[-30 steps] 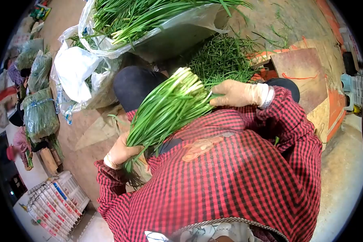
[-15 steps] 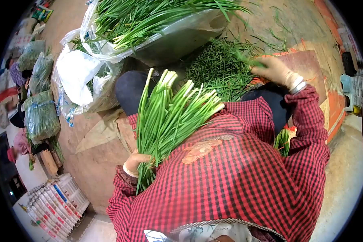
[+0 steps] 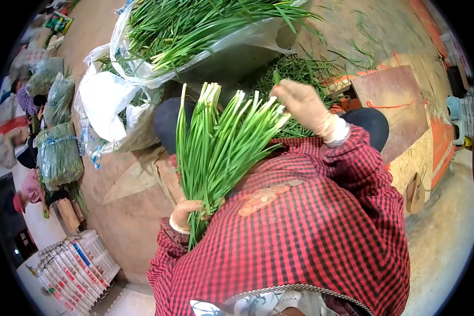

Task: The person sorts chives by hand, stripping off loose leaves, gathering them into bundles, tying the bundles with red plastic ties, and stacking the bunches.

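A fanned bunch of garlic chives [image 3: 224,150], pale cut ends pointing away from me, leans against my checked top. My left hand [image 3: 189,210], in a pale glove, is closed around its leafy lower end. Close to the white stem tips on the right is my gloved right hand [image 3: 303,102], fingers pressed together. A short piece of green leaf [image 3: 276,77] shows at its fingertips. Behind that hand lies a heap of loose green trimmings [image 3: 300,71], partly covered by the hand and the bunch.
A large pile of chives [image 3: 195,31] lies on a clear plastic sheet ahead. White plastic bags [image 3: 105,102] stand at its left. Wrapped bundles [image 3: 60,152] line the far left, above white crates [image 3: 79,268]. A reddish board [image 3: 389,108] lies at the right.
My right hand has moved left from over the trimmings to the stem ends of the bunch. My left hand keeps its hold on the chives. The view has shifted slightly.
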